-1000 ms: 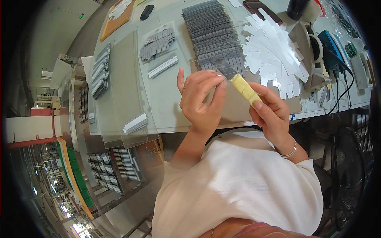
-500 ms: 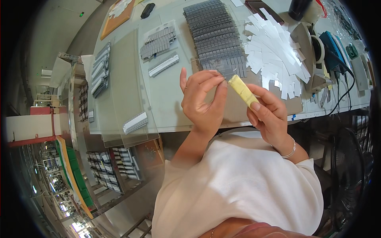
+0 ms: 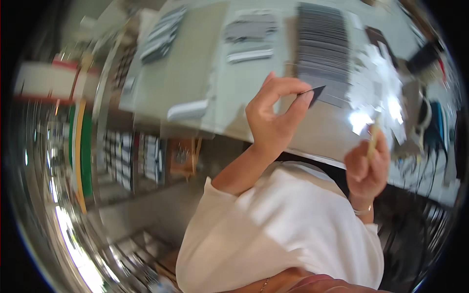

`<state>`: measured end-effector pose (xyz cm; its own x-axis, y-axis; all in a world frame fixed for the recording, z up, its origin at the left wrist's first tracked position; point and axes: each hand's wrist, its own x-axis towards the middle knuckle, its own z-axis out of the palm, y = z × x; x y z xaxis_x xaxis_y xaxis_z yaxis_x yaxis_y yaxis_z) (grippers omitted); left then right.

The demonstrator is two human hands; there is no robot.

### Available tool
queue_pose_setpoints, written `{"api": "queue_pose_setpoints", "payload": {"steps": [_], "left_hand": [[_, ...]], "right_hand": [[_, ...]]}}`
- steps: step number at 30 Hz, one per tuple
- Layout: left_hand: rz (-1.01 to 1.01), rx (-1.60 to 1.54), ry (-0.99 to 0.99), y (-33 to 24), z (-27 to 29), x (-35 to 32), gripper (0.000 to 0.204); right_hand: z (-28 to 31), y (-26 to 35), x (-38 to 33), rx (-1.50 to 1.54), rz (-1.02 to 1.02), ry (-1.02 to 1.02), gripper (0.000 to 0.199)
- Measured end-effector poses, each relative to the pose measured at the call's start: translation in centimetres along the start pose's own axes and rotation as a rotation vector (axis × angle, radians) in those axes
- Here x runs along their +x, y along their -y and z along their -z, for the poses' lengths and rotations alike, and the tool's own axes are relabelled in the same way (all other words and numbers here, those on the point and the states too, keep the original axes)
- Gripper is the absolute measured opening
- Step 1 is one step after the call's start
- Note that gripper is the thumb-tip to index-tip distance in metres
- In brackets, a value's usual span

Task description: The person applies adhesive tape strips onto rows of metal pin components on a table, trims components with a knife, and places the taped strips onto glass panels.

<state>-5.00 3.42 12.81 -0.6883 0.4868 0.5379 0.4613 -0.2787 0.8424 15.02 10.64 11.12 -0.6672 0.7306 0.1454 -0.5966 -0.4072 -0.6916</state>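
Observation:
My left hand (image 3: 271, 115) pinches a small, thin, dark piece (image 3: 318, 94) between thumb and forefinger. The piece hangs over the near end of a long row of overlapping grey strips (image 3: 322, 46). To the right, my right hand (image 3: 364, 168) is closed around a slim yellow bar (image 3: 373, 141), which points up and away from me. Motion smears that hand and the bar, so the bar's far tip is hard to make out. Beyond it lies a spread pile of white paper strips (image 3: 373, 80), partly lit by glare.
Left on the table are a grey strip stack (image 3: 251, 27), a bundle of white-edged strips (image 3: 250, 55), another bundle (image 3: 188, 110) and a bunch of strips (image 3: 163, 36). A grey tape dispenser (image 3: 414, 117) and cables (image 3: 432, 161) are at the right. Racks (image 3: 117, 156) stand below left.
My hands have come apart: the right moved right with the yellow bar, while the left now holds the dark piece away from it. The view has shifted, so the table appears turned.

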Motion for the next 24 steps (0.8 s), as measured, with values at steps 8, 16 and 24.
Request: {"api": "queue_pose_setpoints", "payload": {"steps": [8, 16, 24], "left_hand": [[-0.001, 0.121, -0.491, -0.7, 15.2, 3.7, 0.013], [-0.557, 1.237, -0.258, 8.6, 25.2, 4.8, 0.013], [-0.287, 1.350, 0.117, 9.0, 22.2, 1.5, 0.028]], "right_hand": [[1.8, -1.4, 0.1, -0.128, -0.188, -0.077, 0.046], [-1.1, -4.9, 1.1, -0.198, -0.407, -0.185, 0.042], [-3.1, -6.8, 1.9, -0.343, -0.451, -0.122, 0.038]]}}
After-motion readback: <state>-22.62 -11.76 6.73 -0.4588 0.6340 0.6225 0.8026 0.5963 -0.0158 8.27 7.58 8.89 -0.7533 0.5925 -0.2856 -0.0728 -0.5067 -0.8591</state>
